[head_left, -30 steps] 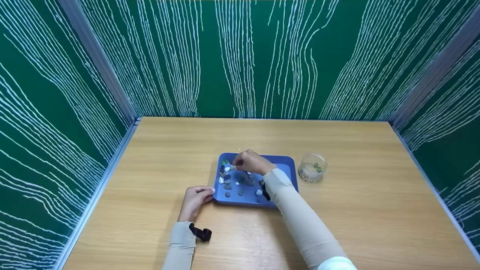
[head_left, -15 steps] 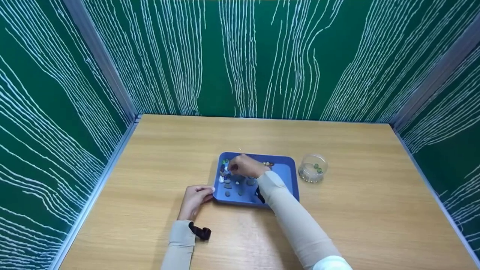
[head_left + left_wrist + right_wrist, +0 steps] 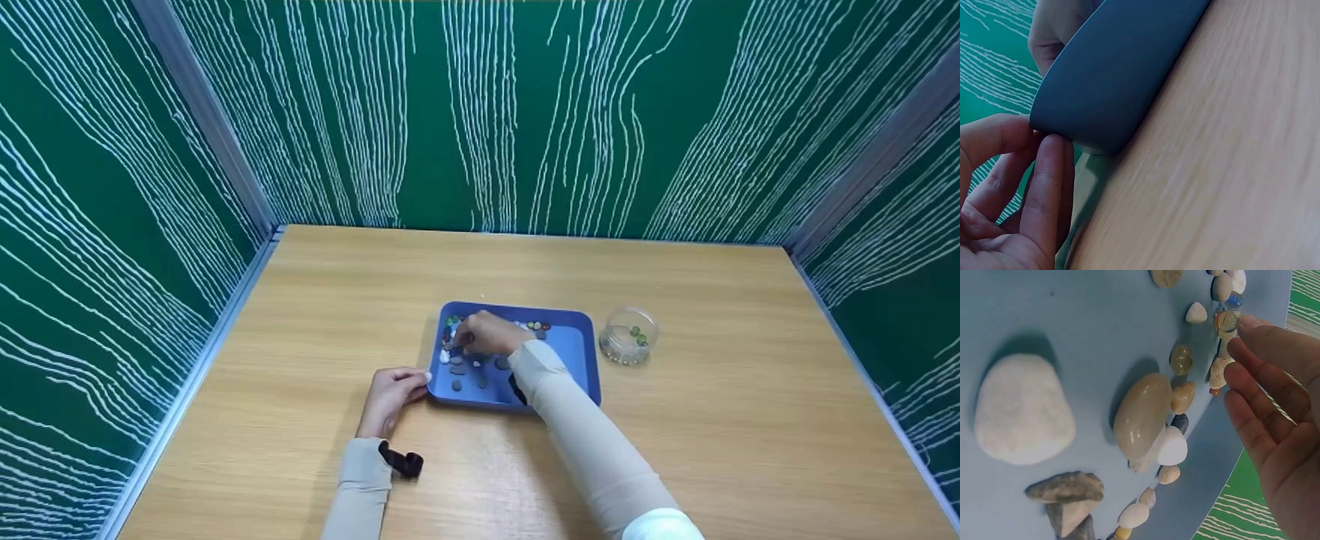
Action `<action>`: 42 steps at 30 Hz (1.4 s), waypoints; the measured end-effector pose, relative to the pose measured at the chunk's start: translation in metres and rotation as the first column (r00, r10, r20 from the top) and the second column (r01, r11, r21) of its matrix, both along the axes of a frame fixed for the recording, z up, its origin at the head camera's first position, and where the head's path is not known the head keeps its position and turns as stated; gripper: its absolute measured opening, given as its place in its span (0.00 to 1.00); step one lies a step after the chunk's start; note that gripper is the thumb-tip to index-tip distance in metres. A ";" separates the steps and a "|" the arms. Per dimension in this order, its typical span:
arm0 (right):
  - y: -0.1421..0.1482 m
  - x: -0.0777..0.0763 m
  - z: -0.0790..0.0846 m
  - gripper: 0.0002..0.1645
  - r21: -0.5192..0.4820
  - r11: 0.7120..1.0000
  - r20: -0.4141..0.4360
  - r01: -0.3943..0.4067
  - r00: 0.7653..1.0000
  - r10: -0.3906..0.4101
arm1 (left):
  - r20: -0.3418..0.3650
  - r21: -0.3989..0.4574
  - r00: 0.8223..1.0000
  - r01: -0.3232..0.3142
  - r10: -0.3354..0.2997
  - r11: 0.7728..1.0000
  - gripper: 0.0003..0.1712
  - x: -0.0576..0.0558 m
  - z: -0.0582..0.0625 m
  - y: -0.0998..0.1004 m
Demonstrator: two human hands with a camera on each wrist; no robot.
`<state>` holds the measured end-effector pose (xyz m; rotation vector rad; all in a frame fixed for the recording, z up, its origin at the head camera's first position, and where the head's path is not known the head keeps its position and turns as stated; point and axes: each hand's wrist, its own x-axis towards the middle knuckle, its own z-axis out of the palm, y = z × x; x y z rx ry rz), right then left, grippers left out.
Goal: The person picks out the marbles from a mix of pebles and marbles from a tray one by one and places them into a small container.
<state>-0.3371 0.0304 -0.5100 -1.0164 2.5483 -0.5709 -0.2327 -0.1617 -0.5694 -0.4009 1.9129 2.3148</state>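
Note:
My left hand (image 3: 391,399) grips the near left corner of a blue tray (image 3: 576,349). In the left wrist view, its thumb and fingers pinch the tray wall (image 3: 1112,67). Over the tray's left part, my right hand (image 3: 489,334) reaches down among the stones. Its fingers are bent in the right wrist view, where a clear glass marble (image 3: 1226,322) sits at the thumb tip in a pinch; the index finger is mostly hidden. Close by are a blue glass piece (image 3: 1234,300), a small white stone (image 3: 1196,313) and a tan stone (image 3: 1219,373) along the tray wall.
A round clear container (image 3: 628,335) with green marbles stands right of the tray. A large white stone (image 3: 1024,410), a glossy brown stone (image 3: 1143,416) and several grey stones lie in the tray. Green patterned panels (image 3: 465,112) surround the wooden table (image 3: 360,300) at back and sides.
My right hand has moved left and slightly nearer over the tray, uncovering small stones at its back edge. It has hardly shifted in the last half second. My left hand keeps its grip.

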 end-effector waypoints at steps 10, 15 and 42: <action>-0.001 0.000 -0.004 0.16 0.058 0.998 0.023 0.035 0.999 -0.037 | 0.023 -0.016 1.000 0.004 -0.004 1.000 0.12 -0.001 -0.001 0.000; -0.002 0.001 -0.005 0.16 0.092 0.994 0.033 0.057 0.998 -0.060 | 0.022 -0.016 1.000 0.008 -0.008 1.000 0.14 0.000 0.001 0.000; 0.010 0.000 0.002 0.10 0.030 0.998 0.033 0.062 0.997 -0.063 | -0.008 0.021 1.000 -0.002 0.002 1.000 0.10 -0.001 -0.004 -0.001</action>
